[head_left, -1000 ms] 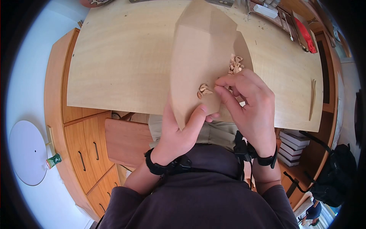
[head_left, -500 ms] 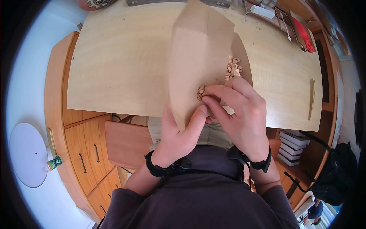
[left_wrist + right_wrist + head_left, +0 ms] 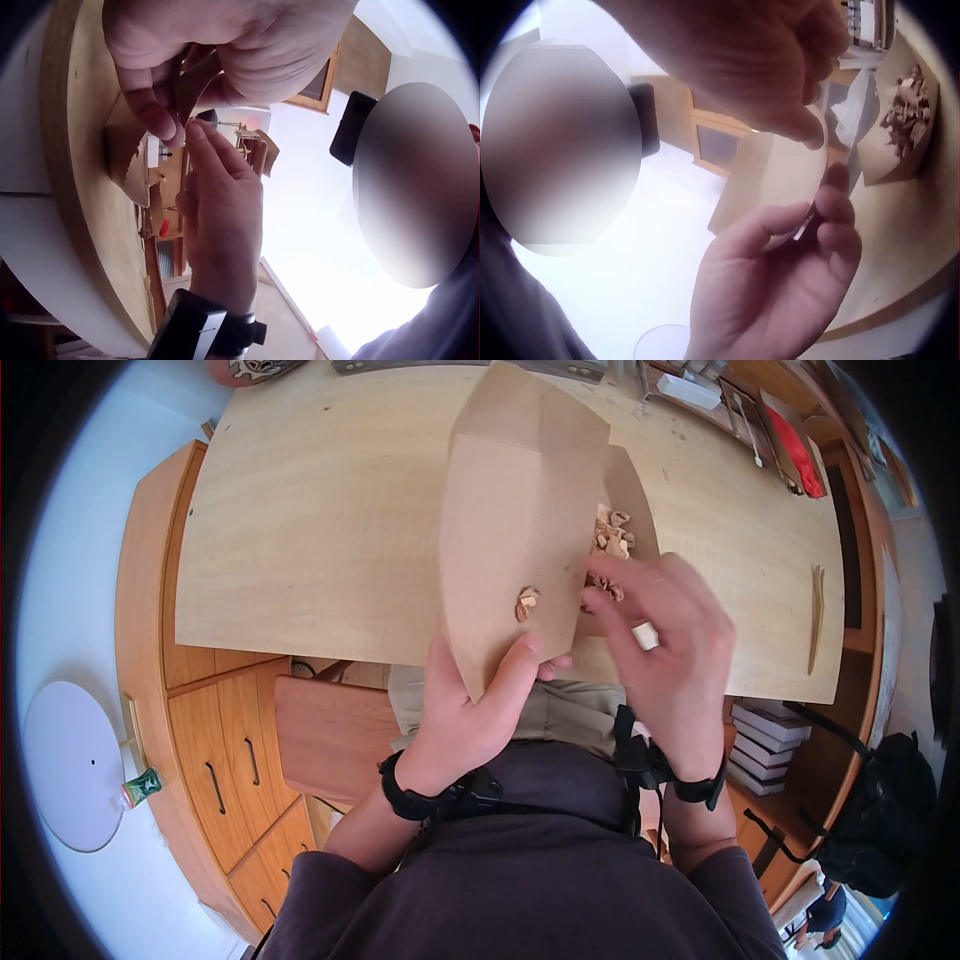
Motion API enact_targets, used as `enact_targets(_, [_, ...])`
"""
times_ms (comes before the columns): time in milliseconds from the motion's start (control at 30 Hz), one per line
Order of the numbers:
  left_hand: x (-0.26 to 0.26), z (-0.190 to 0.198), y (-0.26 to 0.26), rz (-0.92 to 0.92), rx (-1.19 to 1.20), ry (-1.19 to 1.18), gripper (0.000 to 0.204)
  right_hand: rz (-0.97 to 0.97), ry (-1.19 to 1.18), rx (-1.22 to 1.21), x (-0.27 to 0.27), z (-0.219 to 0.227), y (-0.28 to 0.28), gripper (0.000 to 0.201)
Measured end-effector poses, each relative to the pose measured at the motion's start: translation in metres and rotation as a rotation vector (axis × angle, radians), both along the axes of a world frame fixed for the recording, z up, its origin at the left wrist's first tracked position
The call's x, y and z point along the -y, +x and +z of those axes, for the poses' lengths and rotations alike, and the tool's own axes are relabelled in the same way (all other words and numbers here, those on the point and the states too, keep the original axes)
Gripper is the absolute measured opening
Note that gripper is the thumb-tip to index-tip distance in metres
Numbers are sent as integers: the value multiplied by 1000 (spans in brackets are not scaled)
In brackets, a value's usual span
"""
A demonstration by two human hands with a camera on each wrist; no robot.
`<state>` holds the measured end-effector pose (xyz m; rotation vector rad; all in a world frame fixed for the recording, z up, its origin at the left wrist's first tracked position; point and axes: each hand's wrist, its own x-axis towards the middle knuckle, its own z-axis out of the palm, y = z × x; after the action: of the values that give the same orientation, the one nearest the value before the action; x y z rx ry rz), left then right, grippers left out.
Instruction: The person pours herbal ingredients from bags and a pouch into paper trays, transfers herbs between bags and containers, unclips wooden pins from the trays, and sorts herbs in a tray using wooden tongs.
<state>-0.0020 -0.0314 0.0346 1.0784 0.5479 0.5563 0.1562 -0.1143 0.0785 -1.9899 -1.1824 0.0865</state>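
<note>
In the head view my left hand (image 3: 475,700) grips the lower edge of a creased sheet of brown card (image 3: 510,500), thumb on top and fingers beneath. A small cluster of broken nutshell pieces (image 3: 527,603) sits on this card near the thumb. My right hand (image 3: 675,640), blurred, hangs at the card's right edge with thumb and index finger parted. Shell fragments show between those fingertips, over a larger heap of shell pieces (image 3: 909,116) on a second brown card (image 3: 881,169) on the table. The held card partly hides that second card in the head view.
The pale wooden table (image 3: 310,530) ends just before my body. A thin strip (image 3: 818,620) lies at its right side. A rack with a white box (image 3: 688,390) and a red item (image 3: 795,450) stand at the back right. A wooden seat (image 3: 335,735) is below.
My right hand first moved left to the shell pieces on the held card, then back right to the heap. Fewer pieces now lie on the held card. My left hand stays put.
</note>
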Motion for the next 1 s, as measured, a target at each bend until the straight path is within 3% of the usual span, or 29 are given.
enact_targets(67, [4, 3, 3, 16, 2, 16, 36, 193, 61, 134, -5, -6, -6, 20])
enact_targets(167, [3, 0, 0, 17, -11, 57, 37, 199, -43, -51, -9, -3, -16, 21])
enact_targets(367, [1, 1, 0, -28, -37, 87, 39, 255, -88, 84, -11, 0, -11, 15])
enact_targets(467, [2, 1, 1, -39, -30, 91, 39, 225, -105, -40, -9, 1, -12, 13])
enact_targets(800, [2, -2, -1, -24, 7, -16, 35, 110, 37, 9, 3, 4, 1, 16])
enact_targets(867, [2, -2, -2, -14, 0, -22, 34, -58, -69, 41, 8, 6, 5, 15])
enact_targets(1000, [4, 1, 2, 2, -4, -33, 32, -2, -12, 40, 4, 8, -4, 16])
